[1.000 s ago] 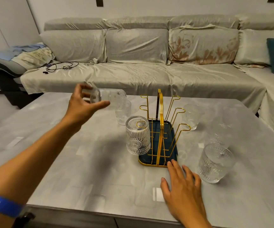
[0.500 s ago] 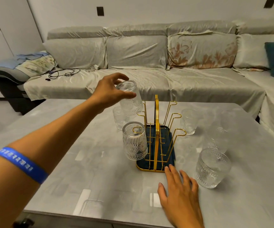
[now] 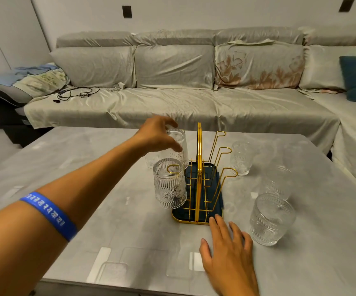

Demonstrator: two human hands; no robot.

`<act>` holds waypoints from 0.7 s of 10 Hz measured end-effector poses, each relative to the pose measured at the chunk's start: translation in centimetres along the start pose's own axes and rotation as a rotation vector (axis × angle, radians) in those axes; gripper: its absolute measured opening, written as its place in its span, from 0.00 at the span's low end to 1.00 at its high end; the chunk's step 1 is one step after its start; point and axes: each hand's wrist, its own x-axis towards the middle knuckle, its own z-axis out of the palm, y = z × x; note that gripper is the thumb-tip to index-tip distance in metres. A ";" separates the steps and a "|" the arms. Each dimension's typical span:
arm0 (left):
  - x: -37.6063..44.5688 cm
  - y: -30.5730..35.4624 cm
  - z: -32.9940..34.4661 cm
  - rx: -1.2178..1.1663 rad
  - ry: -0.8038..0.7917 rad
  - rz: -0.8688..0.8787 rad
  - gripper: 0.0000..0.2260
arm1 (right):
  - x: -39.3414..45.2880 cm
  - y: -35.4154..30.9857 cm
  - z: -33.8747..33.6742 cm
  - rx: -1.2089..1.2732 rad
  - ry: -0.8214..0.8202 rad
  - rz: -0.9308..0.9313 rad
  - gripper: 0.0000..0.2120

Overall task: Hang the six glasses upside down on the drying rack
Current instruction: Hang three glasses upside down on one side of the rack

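Since half a second ago, the left hand has carried its glass down and toward the rack, so the inverted glass now sits low beside the gold centre handle, over the middle left prong. Its fingers curl around the upturned base, thumb at the near side; whether the glass already rests on the prong is hard to tell through the clear walls.

Nearer the camera, a second glass hangs upside down on the front left prong, the gold loop showing through its base. Behind the left forearm another glass stands on the table, partly hidden.

Right of the rack three glasses stand upright: a far one, a blurred middle one, and a near one. All three right-side prongs are bare.

The right hand lies flat and spread on the table, fingertips just touching the rack's dark tray at its front corner, holding nothing. A blue wristband circles the left forearm.
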 end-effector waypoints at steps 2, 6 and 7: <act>0.5 -0.3 1.0 0.088 -0.038 -0.094 0.35 | 0.0 -0.1 -0.1 -0.008 -0.004 -0.003 0.33; 1.0 -0.6 0.5 0.025 -0.236 -0.165 0.38 | 0.2 -0.2 -0.3 -0.004 -0.016 0.003 0.33; 1.1 -1.7 -0.7 -0.164 -0.235 -0.149 0.32 | 0.3 -0.2 -0.4 -0.033 -0.050 0.009 0.33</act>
